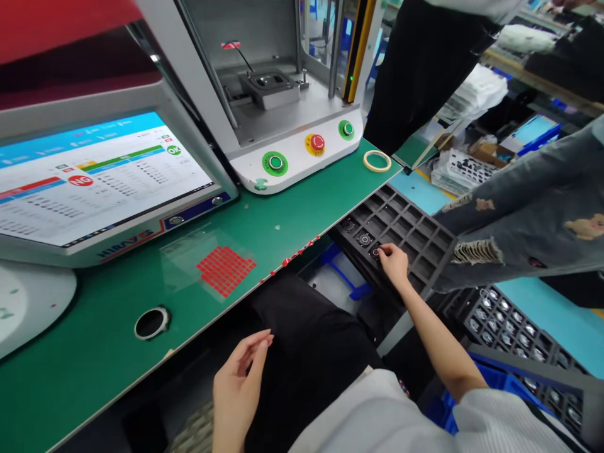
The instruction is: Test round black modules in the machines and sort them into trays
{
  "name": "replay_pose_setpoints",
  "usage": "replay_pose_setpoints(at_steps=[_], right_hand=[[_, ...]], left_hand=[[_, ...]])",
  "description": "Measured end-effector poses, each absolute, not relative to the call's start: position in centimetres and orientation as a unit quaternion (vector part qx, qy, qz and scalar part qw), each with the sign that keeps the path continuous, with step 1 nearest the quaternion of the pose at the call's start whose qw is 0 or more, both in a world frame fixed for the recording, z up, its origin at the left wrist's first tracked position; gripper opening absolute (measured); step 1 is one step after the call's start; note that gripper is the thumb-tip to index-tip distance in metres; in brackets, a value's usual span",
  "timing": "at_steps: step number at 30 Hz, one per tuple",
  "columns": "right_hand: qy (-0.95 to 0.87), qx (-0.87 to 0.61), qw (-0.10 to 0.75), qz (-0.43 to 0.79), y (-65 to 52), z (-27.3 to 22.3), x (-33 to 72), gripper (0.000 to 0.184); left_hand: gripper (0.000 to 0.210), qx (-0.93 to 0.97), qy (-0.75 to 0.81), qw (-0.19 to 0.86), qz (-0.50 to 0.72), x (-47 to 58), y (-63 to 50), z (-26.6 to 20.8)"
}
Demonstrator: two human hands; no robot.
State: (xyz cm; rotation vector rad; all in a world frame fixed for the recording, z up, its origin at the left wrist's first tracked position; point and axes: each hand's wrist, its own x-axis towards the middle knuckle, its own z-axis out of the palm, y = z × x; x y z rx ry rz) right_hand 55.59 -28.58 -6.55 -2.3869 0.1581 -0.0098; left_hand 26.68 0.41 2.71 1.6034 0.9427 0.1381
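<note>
My right hand reaches into a black compartment tray at the right. Its fingertips pinch a round black part in one of the front compartments. Beside that sit another round black part and a third, darker one. Over my lap, left of the tray, my left hand hovers with loosely curved fingers, the thumb apart from them, and nothing in it. Nearest to it on the green table lies a round watch case with a silver rim and dark middle.
On the green table are a sheet of small red stickers, a tape roll, a monitor and a press machine with buttons. Red tabs line the table edge. Another person's jeans are close behind the tray; filled trays lie right.
</note>
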Motion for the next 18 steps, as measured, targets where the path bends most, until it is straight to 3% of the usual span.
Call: replay_pose_setpoints(at_steps=[5, 10, 14, 18], right_hand=[[-0.03, -0.954, 0.284, -0.089, -28.7, -5.2, 54.3, 0.021], [-0.185, -0.912, 0.325, -0.167, -24.8, -2.9, 51.5, 0.025], [-0.439, -0.812, 0.381, -0.056, -18.2, -2.5, 46.7, 0.018], [-0.618, -0.697, 0.362, 0.034, -12.7, -3.4, 42.7, 0.029]], left_hand=[[0.04, 0.728, 0.388, 0.56, 0.078, 25.9, 2.0, 2.8], [0.033, 0.753, 0.434, 0.44, 0.226, 23.6, 8.1, 7.4], [0.028, 0.733, 0.506, 0.246, 0.383, 20.6, 16.3, 13.2], [0.032, 0.729, 0.529, 0.134, 0.413, 19.1, 26.5, 17.0]])
